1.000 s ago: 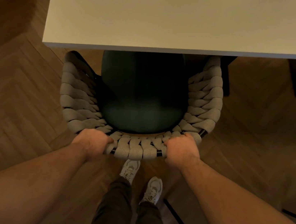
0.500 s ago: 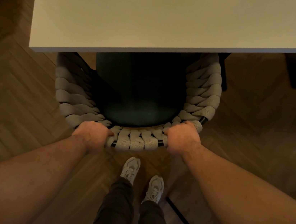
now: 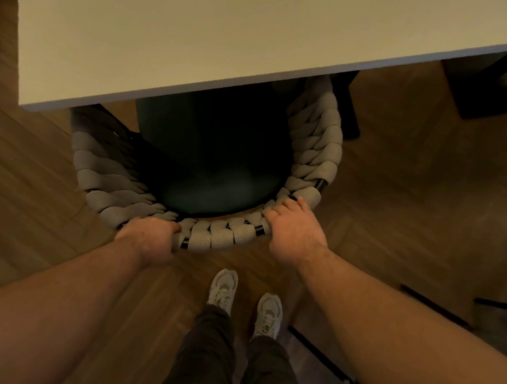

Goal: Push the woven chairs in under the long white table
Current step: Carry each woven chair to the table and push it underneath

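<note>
The long white table point(image 3: 203, 24) fills the top of the view. Below its near edge stands a woven chair point(image 3: 316, 142) with a thick grey rope back and a dark green seat point(image 3: 216, 171); the front of the seat is hidden under the tabletop. My left hand point(image 3: 149, 239) grips the rear rim of the chair back on its left side. On the right side of the same rim rests my right hand point(image 3: 295, 229), its fingers stretched out over the rope.
The floor is herringbone wood. My feet in pale shoes point(image 3: 224, 284) stand just behind the chair. Thin black frame bars point(image 3: 434, 305) of another piece lie low at the right. A dark piece of furniture point(image 3: 501, 86) sits under the table's far right.
The chair has slid further under the table and turned a little. My right hand has loosened from a fist into stretched fingers on the rim. My left hand keeps its grip.
</note>
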{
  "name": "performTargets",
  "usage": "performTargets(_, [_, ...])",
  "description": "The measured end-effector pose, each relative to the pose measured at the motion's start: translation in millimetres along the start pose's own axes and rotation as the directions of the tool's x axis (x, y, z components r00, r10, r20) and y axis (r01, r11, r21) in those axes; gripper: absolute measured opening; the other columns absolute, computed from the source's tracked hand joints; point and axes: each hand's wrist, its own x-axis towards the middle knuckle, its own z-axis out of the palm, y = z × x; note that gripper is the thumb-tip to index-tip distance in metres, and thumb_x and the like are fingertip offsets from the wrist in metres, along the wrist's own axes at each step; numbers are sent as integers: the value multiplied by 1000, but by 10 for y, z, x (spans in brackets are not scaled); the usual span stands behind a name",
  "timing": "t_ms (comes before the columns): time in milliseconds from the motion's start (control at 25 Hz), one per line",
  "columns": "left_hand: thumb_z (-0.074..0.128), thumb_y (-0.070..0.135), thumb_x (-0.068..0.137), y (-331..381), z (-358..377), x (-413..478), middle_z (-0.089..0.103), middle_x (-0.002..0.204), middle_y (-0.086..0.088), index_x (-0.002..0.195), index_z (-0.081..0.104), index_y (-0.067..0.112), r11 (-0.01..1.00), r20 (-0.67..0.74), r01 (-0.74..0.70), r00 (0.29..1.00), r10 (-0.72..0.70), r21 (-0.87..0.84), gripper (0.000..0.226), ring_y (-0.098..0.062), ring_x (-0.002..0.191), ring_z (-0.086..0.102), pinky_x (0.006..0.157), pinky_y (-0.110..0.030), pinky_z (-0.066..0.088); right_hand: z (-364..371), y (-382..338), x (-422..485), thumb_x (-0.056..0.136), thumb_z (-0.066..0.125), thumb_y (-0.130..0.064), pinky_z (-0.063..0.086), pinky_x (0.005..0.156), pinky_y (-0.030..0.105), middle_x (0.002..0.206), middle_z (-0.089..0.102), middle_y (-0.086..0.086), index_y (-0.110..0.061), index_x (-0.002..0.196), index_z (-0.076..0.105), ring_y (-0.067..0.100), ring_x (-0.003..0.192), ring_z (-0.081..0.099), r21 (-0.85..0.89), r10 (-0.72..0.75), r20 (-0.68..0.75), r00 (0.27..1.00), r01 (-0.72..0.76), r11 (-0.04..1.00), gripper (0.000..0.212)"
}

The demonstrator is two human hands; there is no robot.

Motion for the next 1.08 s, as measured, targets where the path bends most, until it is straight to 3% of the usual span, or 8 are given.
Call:
performTargets(120, [67, 35, 88, 105, -124, -120, 64, 108, 9, 131, 61, 37, 999, 5, -43, 999, 43, -28, 43, -14, 96, 62, 82, -33, 52, -45, 21, -257, 100, 58, -17, 12, 131, 44, 167, 39, -2, -26, 161, 40, 19, 159, 22, 232, 61, -27, 998, -53, 971, 64])
performTargets(200, [67, 37, 92, 230, -252, -200, 67, 119, 7, 139, 58, 35, 995, -31, -82, 996, 80, -51, 49, -15, 105, 64, 89, -33, 55, -58, 61, -474, 100, 58, -16, 26, 128, 42, 163, 45, -3, -27, 158, 45, 19, 154, 34, 336, 135, -45, 990, -112, 935, 61])
performTargets(280, [67, 41, 93, 413, -425, -281, 68, 120, 9, 136, 60, 36, 988, -82, -146, 987, 142, -53, 44, -14, 105, 65, 90, -34, 56, -47, 135, -758, 100, 58, -19, 40, 120, 39, 155, 55, -3, -28, 153, 53, 19, 143, 49, 430, 260, -46, 965, -215, 877, 54])
performTargets(400, [63, 41, 93, 753, -675, -360, 69, 115, 11, 131, 63, 38, 969, -112, -247, 963, 247, 14, 38, -12, 101, 65, 86, -33, 57, 58, 296, -1250, 100, 60, -24, 49, 111, 39, 146, 61, -2, -26, 148, 58, 21, 132, 58, 506, 422, 8, 907, -367, 780, 48])
performTargets(560, [59, 37, 98, 1362, -842, -469, 69, 114, 8, 135, 61, 37, 922, -136, -351, 918, 374, 164, 37, -13, 99, 65, 83, -31, 56, 385, 479, -1999, 99, 61, -28, 52, 106, 40, 141, 63, 0, -25, 142, 62, 24, 128, 60, 596, 631, 68, 773, -539, 596, 44])
performTargets(680, [62, 35, 96, 1832, -880, -544, 69, 118, 4, 136, 60, 36, 868, -75, -417, 890, 451, 269, 40, -17, 102, 66, 81, -29, 51, 669, 542, -2575, 100, 61, -29, 52, 106, 41, 143, 62, 0, -26, 144, 60, 24, 129, 60, 643, 750, 122, 650, -627, 439, 44])
performTargets(880, [68, 34, 91, 2679, -749, -747, 66, 135, 10, 144, 58, 37, 753, 44, -554, 814, 579, 355, 54, -12, 120, 64, 98, -27, 51, 1240, 538, -3477, 100, 61, -31, 56, 102, 43, 140, 65, -1, -32, 147, 58, 24, 124, 63, 723, 859, 224, 460, -670, 170, 47])
performTargets(1080, [71, 33, 90, 3583, -245, -1164, 64, 142, 11, 147, 56, 35, 605, 131, -660, 716, 685, 446, 60, -11, 127, 61, 102, -26, 48, 1843, 437, -4391, 99, 67, -34, 53, 106, 44, 139, 63, -4, -29, 143, 61, 22, 125, 61, 752, 874, 303, 381, -659, 27, 45])
